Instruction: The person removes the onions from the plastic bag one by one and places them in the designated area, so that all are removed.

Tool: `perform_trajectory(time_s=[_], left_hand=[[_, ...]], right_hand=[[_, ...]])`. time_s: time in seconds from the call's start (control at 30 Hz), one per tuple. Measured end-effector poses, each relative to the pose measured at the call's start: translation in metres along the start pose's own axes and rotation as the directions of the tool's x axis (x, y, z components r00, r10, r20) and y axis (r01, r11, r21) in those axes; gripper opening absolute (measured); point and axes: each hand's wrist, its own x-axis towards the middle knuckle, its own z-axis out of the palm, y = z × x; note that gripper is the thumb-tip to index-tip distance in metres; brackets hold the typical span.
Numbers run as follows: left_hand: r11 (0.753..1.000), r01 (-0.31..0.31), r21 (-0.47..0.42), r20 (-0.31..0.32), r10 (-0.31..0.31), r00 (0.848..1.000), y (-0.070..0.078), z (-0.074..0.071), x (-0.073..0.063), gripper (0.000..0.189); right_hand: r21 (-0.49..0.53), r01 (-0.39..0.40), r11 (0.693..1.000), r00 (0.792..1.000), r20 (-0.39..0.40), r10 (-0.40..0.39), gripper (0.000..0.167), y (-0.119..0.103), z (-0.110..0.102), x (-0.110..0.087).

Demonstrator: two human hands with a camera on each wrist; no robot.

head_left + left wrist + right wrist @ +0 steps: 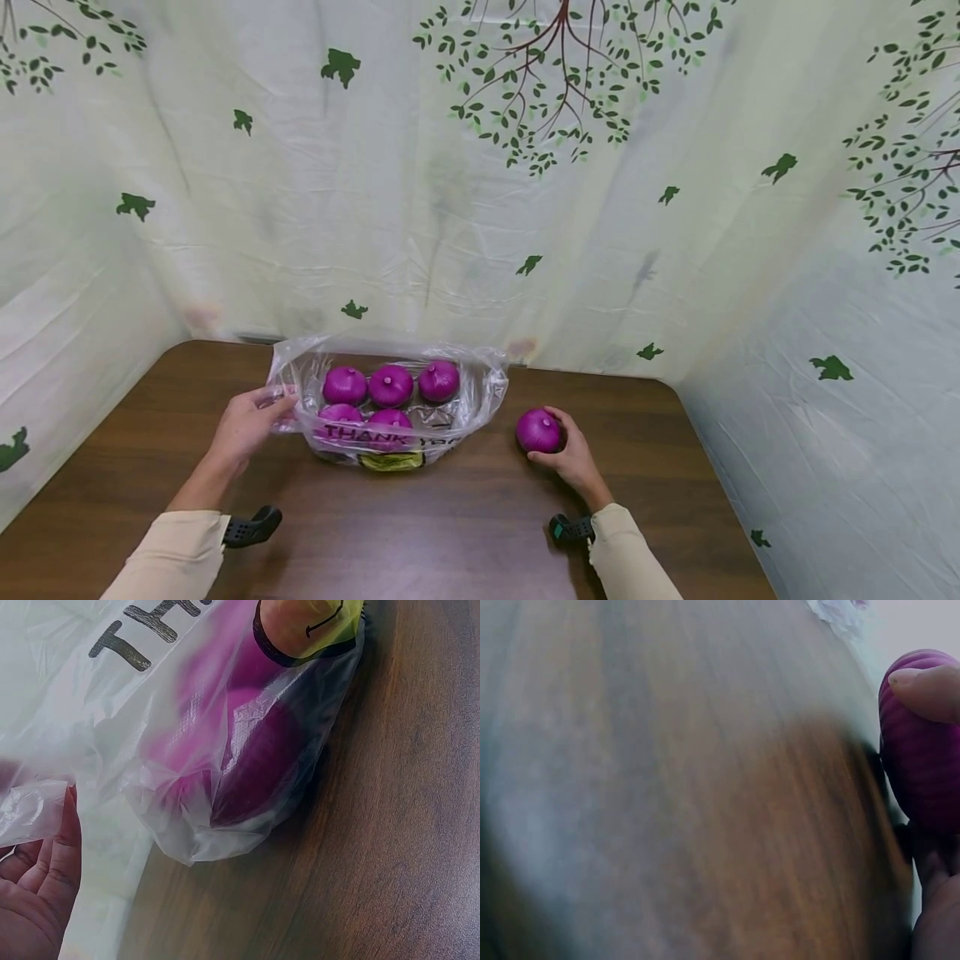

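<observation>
A clear plastic bag (480, 392) printed with "THANK" lies with its mouth spread on the table, several purple onions (391, 386) inside it. At the bag's left end, my left hand (247, 423) pinches the plastic rim between thumb and fingers; the left wrist view shows this hand (37, 889) with a fold of film in its fingers. To the right of the bag, my right hand (573, 454) grips a single purple onion (538, 431) between thumb and fingers. Ribbed skin shows on this onion (915, 765) in the right wrist view, where the hand is partly cut off.
The brown wooden table (465, 533) has rounded far corners. A pale curtain (360, 208) with leaf prints hangs behind it and along both sides. Black bands (253, 527) sit on both wrists.
</observation>
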Motion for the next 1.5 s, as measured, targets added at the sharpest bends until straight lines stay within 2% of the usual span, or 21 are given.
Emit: perform_trajectory(time_s=[0.2,0.43,0.87,0.97,1.1,1.27,1.37,1.5], left_hand=[[1.000,0.011,0.019,0.012,-0.011,1.000,0.001,0.000,0.001,0.057],[0.999,0.016,0.031,0.013,-0.017,1.000,0.004,0.000,0.000,0.057],[1.000,0.018,0.023,0.014,-0.018,1.000,0.005,0.000,0.000,0.056],[1.000,0.011,0.021,0.010,-0.012,1.000,0.004,0.000,0.000,0.057],[1.000,0.015,0.025,0.003,-0.015,1.000,0.004,0.001,-0.002,0.056],[0.999,0.028,0.031,0.006,-0.028,1.000,0.004,0.001,-0.004,0.057],[0.999,0.036,0.032,0.009,-0.037,0.999,0.004,0.000,-0.005,0.058],[0.999,0.043,0.029,0.017,-0.043,0.999,0.004,-0.001,-0.005,0.059]], right_hand=[[-0.014,0.005,1.000,1.000,-0.016,-0.005,0.082,0.001,0.000,0.000],[-0.013,0.046,0.999,0.999,-0.029,-0.046,0.083,0.002,0.001,-0.002],[0.004,0.019,1.000,0.999,-0.028,-0.019,0.089,0.001,0.003,-0.004],[0.054,0.016,0.998,1.000,-0.005,-0.016,0.091,-0.003,0.003,-0.005],[0.111,0.018,0.994,0.999,0.028,-0.021,0.090,-0.020,0.000,-0.009],[0.067,0.020,0.998,0.999,0.034,-0.022,0.088,-0.038,-0.005,-0.013],[0.055,0.031,0.998,0.999,0.012,-0.032,0.086,-0.038,-0.006,-0.012],[0.051,0.037,0.998,0.999,-0.011,-0.037,0.087,-0.027,-0.006,-0.007]])
